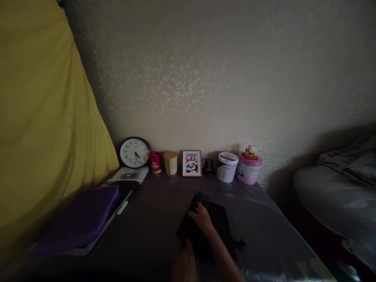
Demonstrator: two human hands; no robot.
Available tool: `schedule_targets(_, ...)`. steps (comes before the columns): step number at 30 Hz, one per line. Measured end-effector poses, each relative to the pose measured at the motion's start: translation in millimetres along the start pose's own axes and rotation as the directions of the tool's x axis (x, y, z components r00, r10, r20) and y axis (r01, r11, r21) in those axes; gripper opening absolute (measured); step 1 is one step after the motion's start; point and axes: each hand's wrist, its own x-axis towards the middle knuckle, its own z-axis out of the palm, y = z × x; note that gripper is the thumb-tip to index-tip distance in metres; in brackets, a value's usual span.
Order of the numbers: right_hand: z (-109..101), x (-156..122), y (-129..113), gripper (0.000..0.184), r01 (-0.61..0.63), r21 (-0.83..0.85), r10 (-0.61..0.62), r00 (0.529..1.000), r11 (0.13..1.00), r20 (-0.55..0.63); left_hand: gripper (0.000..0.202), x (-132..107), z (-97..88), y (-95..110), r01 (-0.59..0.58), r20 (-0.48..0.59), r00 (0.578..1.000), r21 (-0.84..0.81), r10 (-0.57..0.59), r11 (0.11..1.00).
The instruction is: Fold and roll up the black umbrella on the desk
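Our right hand [202, 217] is on black fabric [221, 223], left hand [186, 258] at its near edge, we can't tell either grip; right edge of the table [273, 227] well apart!

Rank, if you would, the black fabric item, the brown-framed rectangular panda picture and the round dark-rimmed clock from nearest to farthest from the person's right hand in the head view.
1. Black fabric item: nearest, directly under the right hand.
2. Brown-framed rectangular panda picture: farther back, roughly straight ahead.
3. Round dark-rimmed clock: farthest, at the back and well to the left.
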Motion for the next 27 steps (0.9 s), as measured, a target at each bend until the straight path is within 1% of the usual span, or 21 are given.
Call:
schedule_targets(1,0,0,-1,0.055,0.015,-0.047,-0.014,1.0,0.999,0.021,0.059,0,1.3,-2,-0.012,-0.006,1.0,0.013,0.012,1.0)
schedule_targets(3,-1,-1,-3,0.055,0.008,-0.087,-0.004,0.999,0.996,0.048,0.058,0,7.7,-10,-0.047,-0.042,0.998,0.036,0.049,0.998)
schedule_targets(6,-4,-1,-5,0.053,0.008,-0.101,0.0,0.997,0.995,0.072,0.054,1,19.8,-22,-0.077,-0.184,0.979,0.086,0.092,0.993)
schedule_targets(8,-5,-1,-7,0.051,0.022,-0.117,-0.013,0.997,0.993,0.08,0.052,1,23.4,-26,-0.106,-0.31,0.94,0.125,0.141,0.986)
schedule_targets(10,-7,-2,-9,0.047,0.057,-0.154,-0.043,0.995,0.986,0.093,0.048,2,21.9,-25,-0.174,-0.411,0.884,0.154,0.223,0.973)
schedule_targets(12,-8,-5,-12,0.038,0.117,-0.169,-0.096,0.987,0.979,0.13,0.044,4,18.4,-20,-0.282,-0.451,0.831,0.163,0.326,0.945)
schedule_targets(13,-9,-6,-14,0.031,0.156,-0.158,-0.13,0.978,0.975,0.161,0.045,7,17.4,-17,-0.335,-0.457,0.808,0.161,0.371,0.928)
schedule_targets(14,-11,-7,-15,0.029,0.194,-0.138,-0.165,0.967,0.971,0.193,0.048,9,17.6,-15,-0.381,-0.463,0.786,0.161,0.41,0.911)
schedule_targets(16,-13,-10,-17,0.038,0.247,-0.096,-0.217,0.944,0.964,0.248,0.057,17,22.8,-15,-0.429,-0.491,0.742,0.174,0.456,0.886)
schedule_targets(18,-14,-12,-18,0.044,0.272,-0.084,-0.241,0.931,0.959,0.273,0.063,28,33.5,-19,-0.419,-0.539,0.71,0.194,0.453,0.887)
schedule_targets(21,-13,-17,-18,0.036,0.314,-0.123,-0.275,0.925,0.941,0.262,0.068,44,53.6,-30,-0.408,-0.566,0.682,0.229,0.462,0.884)
schedule_targets(23,-10,-23,-16,0.03,0.377,-0.173,-0.336,0.914,0.91,0.228,0.064,53,65.0,-36,-0.403,-0.588,0.657,0.255,0.472,0.879)
schedule_targets(25,-8,-30,-11,0.027,0.466,-0.221,-0.429,0.882,0.857,0.193,0.059,59,73.4,-41,-0.374,-0.618,0.633,0.283,0.466,0.883)
schedule_targets(27,-7,-36,-3,0.025,0.548,-0.243,-0.524,0.837,0.801,0.161,0.053,61,78.6,-43,-0.34,-0.653,0.605,0.306,0.456,0.889)
